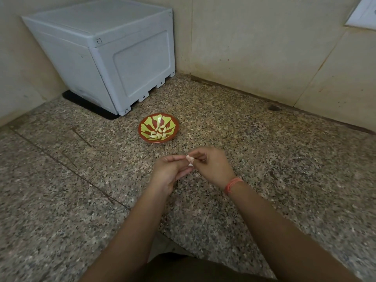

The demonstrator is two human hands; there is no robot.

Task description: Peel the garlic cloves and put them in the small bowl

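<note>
Both hands pinch one garlic clove — left hand steadies, right hand seemingly strips skin; peel fully before dropping it in the small bowl.

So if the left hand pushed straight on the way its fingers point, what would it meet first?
The garlic clove pinched at the fingertips of the left hand, then directly behind it the right hand. The bowl looks off that line, though depth is unclear.
</note>
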